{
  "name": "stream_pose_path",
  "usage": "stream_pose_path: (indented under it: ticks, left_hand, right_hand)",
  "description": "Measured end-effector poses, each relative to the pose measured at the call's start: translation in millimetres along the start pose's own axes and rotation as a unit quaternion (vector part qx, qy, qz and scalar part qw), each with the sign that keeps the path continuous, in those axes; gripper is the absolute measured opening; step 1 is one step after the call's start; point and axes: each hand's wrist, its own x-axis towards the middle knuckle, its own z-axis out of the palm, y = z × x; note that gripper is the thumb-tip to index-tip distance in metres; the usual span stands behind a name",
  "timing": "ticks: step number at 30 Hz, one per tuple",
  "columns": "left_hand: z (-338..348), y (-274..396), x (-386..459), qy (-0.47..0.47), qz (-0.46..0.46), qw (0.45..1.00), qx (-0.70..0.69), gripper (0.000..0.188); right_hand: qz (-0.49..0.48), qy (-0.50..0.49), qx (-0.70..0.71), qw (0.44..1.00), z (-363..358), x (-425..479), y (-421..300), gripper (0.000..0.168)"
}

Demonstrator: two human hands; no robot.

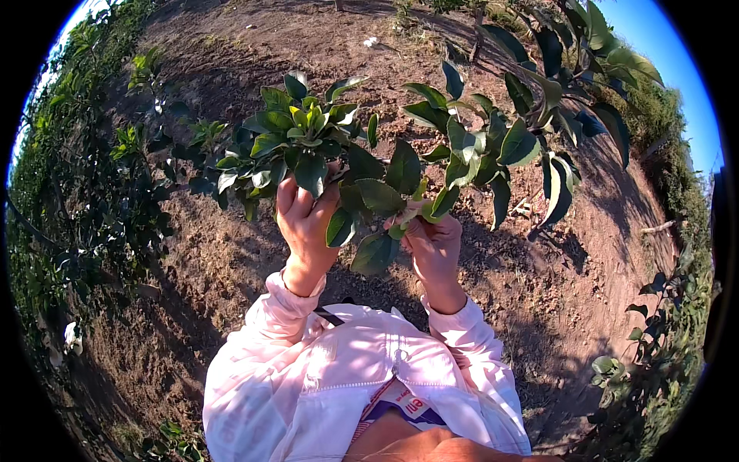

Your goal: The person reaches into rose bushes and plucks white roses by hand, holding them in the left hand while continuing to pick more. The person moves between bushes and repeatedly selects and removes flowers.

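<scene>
A leafy branch (378, 196) of a fruit tree, perhaps apple, runs across in front of me at about chest height. My left hand (306, 216) has its fingers up among the leaves, under a dense cluster of bright green shoot leaves (306, 127); leaves hide the fingertips. To its right, my right hand (432, 239) pinches a pale stem or leaf part (413, 211) on the same branch between thumb and fingers. Leaves partly cover what lies between the fingertips. Dark green leaves (375, 252) hang between the two hands.
More leafy branches (519, 138) reach in from the upper right. Dense foliage (75, 202) lines the left side, and shrubs (664, 358) stand at the lower right. Below is bare brown soil (196, 242) with clods and shadows. A small white object (370, 42) lies on the ground farther off.
</scene>
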Motion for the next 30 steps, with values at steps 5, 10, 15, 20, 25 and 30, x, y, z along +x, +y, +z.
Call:
stream_pose_path:
  ticks: [5, 10, 15, 20, 25, 30]
  left_hand:
    - [-2, -2, 0, -0.005, -0.004, 1.000, -0.019, 0.029]
    - [3, -7, 10, 0.003, 0.032, 0.999, 0.003, 0.034]
    - [-3, -29, 30, 0.094, 0.057, 0.993, 0.046, 0.026]
    - [-14, -38, 73, 0.225, 0.007, 0.971, 0.076, 0.020]
    - [-13, -44, 91, 0.322, -0.027, 0.945, -0.044, 0.019]
    - [5, -21, 91, 0.309, -0.110, 0.941, 0.088, 0.024]
  right_hand:
    - [-0.072, -0.008, 0.004, 0.997, 6, 5, 8, 0.016]
    - [-0.070, 0.015, 0.003, 0.997, 8, 10, 16, 0.014]
    - [-0.019, 0.028, -0.080, 0.996, 3, 18, 19, 0.011]
    - [-0.002, 0.055, -0.146, 0.988, -5, 17, 39, 0.010]
    - [0.104, 0.009, -0.168, 0.980, -27, 17, 41, 0.012]
    - [0.116, -0.023, -0.166, 0.979, -76, 45, 63, 0.012]
